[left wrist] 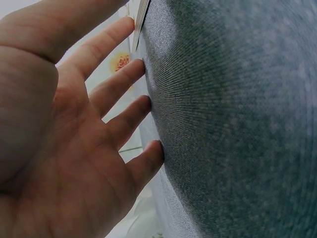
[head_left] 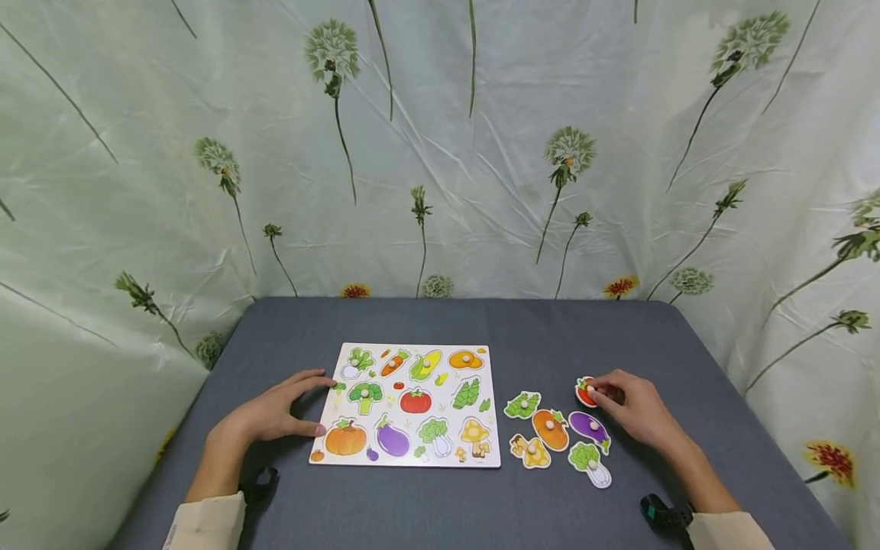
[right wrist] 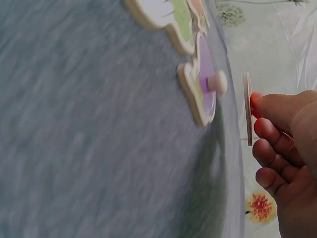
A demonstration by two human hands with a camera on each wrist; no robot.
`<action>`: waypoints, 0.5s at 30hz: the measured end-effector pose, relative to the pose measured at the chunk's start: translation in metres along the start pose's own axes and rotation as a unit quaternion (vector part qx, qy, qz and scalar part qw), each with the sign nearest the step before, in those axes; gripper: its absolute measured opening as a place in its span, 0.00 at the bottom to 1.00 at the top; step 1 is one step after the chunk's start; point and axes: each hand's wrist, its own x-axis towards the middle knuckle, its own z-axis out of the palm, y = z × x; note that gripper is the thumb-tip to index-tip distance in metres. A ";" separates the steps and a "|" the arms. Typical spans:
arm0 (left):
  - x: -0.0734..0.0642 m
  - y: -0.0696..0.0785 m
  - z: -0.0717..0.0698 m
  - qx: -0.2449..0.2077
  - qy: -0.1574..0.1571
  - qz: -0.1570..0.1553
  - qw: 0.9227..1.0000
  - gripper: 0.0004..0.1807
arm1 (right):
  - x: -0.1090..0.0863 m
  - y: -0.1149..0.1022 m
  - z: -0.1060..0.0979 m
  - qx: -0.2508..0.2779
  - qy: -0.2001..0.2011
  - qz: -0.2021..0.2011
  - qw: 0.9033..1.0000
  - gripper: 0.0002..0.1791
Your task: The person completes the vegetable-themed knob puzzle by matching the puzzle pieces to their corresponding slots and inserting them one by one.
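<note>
My right hand (head_left: 629,405) pinches a red tomato puzzle piece (head_left: 587,391) by its knob. In the right wrist view the tomato piece (right wrist: 248,109) is edge-on and raised off the table, with the other fingers curled behind. My left hand (head_left: 278,410) lies at the left edge of a white vegetable puzzle board (head_left: 406,461), thumb and forefinger touching that edge. Spread, nearly straight fingers (left wrist: 121,87) show in the left wrist view. Knobbed pieces sit in the board's upper part, including a carrot (head_left: 395,363) and a broccoli (head_left: 365,396); the printed tomato shape (head_left: 415,401) has no knob.
Loose pieces lie right of the board: green pea pods (head_left: 522,406), an orange pumpkin-coloured piece (head_left: 551,430), a purple eggplant (head_left: 589,429), yellow mushrooms (head_left: 535,454) and a leafy cabbage (head_left: 590,463). A grey cloth covers the table (head_left: 412,508). A flowered curtain (head_left: 481,191) hangs behind.
</note>
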 end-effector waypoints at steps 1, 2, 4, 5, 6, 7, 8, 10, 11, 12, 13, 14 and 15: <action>0.000 0.000 0.000 0.000 0.000 0.000 1.000 0.48 | 0.001 -0.002 0.000 0.001 0.000 -0.001 1.000 0.07; 0.000 0.000 0.000 0.000 0.001 -0.001 1.000 0.48 | 0.003 -0.005 0.001 0.003 0.000 -0.003 1.000 0.07; 0.001 -0.001 0.000 0.000 0.000 -0.004 1.000 0.48 | 0.005 -0.009 0.002 0.003 -0.001 -0.005 1.000 0.07; 0.001 -0.001 0.000 0.000 0.000 -0.004 1.000 0.48 | 0.007 -0.011 0.003 0.004 0.000 -0.009 1.000 0.07; 0.001 -0.001 0.000 0.000 -0.001 -0.005 1.000 0.48 | 0.008 -0.013 0.004 0.005 0.001 -0.012 1.000 0.07; 0.001 -0.002 0.000 -0.001 -0.001 -0.007 1.000 0.48 | 0.010 -0.015 0.005 0.006 0.002 -0.015 1.000 0.07; 0.002 -0.002 0.001 -0.003 -0.001 -0.009 1.000 0.48 | 0.012 -0.017 0.006 0.007 0.003 -0.018 1.000 0.07; 0.003 -0.003 0.000 -0.005 -0.001 -0.010 1.000 0.48 | 0.015 -0.021 0.007 0.010 0.005 -0.022 1.000 0.07; 0.003 -0.003 0.000 -0.006 -0.001 -0.009 1.000 0.48 | 0.017 -0.024 0.009 0.012 0.005 -0.024 1.000 0.06; 0.003 -0.003 0.001 -0.007 -0.001 -0.010 1.000 0.48 | 0.019 -0.026 0.010 0.013 0.005 -0.024 1.000 0.06; 0.003 -0.004 0.001 -0.007 -0.001 -0.010 1.000 0.48 | 0.020 -0.028 0.011 0.016 0.004 -0.024 1.000 0.06; 0.003 -0.004 0.001 -0.008 -0.001 -0.008 1.000 0.48 | 0.022 -0.030 0.013 0.018 0.003 -0.024 1.000 0.06; 0.003 -0.004 0.001 -0.008 -0.001 -0.008 1.000 0.48 | 0.023 -0.032 0.015 0.020 0.005 -0.024 1.000 0.06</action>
